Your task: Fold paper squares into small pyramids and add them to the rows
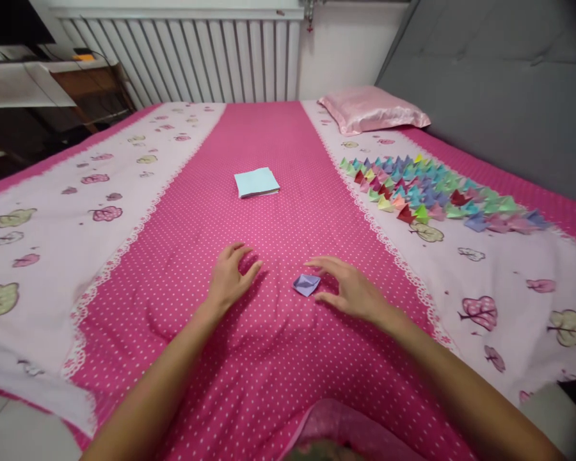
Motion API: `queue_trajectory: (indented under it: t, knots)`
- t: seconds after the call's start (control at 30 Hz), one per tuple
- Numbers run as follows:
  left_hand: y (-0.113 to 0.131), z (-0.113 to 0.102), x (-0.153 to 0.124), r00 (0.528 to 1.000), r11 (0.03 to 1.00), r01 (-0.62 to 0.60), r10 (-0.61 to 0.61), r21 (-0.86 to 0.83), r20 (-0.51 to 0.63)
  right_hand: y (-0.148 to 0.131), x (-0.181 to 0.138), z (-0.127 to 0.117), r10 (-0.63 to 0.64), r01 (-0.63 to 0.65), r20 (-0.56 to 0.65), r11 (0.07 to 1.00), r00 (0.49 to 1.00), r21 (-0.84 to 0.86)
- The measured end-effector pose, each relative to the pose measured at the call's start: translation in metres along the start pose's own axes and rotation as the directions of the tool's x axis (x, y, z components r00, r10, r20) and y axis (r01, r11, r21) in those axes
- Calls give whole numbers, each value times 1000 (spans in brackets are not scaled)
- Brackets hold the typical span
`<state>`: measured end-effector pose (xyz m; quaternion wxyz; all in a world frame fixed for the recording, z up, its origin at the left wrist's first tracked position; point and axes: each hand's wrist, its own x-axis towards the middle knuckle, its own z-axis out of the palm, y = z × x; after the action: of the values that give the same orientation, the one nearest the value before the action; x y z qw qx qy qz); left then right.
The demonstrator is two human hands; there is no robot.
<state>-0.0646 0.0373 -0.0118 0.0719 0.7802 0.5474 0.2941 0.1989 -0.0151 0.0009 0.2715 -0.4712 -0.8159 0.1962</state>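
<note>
A small folded lilac paper piece (306,284) lies on the pink dotted bedspread (269,358). My right hand (349,289) hovers just right of it, fingers spread and curved over it, thumb close to its edge, not gripping. My left hand (230,276) rests on the bedspread a little to the left, fingers loosely bent and apart, holding nothing. A stack of light blue square paper (256,182) lies farther up the middle of the bed.
Several folded paper pieces in many colours (432,189) are laid in rows on the right side of the bed. A pink pillow (372,109) lies at the head by a grey padded headboard (499,83). A radiator (187,54) and shelves (38,89) stand beyond.
</note>
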Motion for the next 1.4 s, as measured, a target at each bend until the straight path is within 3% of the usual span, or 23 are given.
queue_trajectory:
  t: [0.13,0.33,0.57,0.73,0.87,1.07,1.23,1.4]
  knots:
    - [-13,12,-6,999,965,-16,2,263,54,9,4,-4,-86,85,55,996,995,29]
    - [-12,19,-3,999,951,-38,29,308,34,1,17,-3,-4,24,153,991,988,-129]
    - [-15,12,1,999,950,-36,24,310,42,-15,10,-18,103,-97,18,973,995,-209]
    - [-16,10,4,998,954,-26,8,297,61,3,-15,-59,254,-288,-164,927,953,-238]
    - [-16,9,6,997,952,-8,-15,306,73,42,-41,-109,425,-511,-320,815,847,-271]
    - [-20,8,6,997,944,-30,6,329,75,120,-62,-172,640,-822,-525,505,561,-263]
    - [-31,12,6,998,942,-29,7,333,66,176,-55,-194,716,-915,-570,339,402,-220]
    - [-38,16,8,997,938,-57,37,343,63,220,-42,-195,756,-945,-567,258,327,-200]
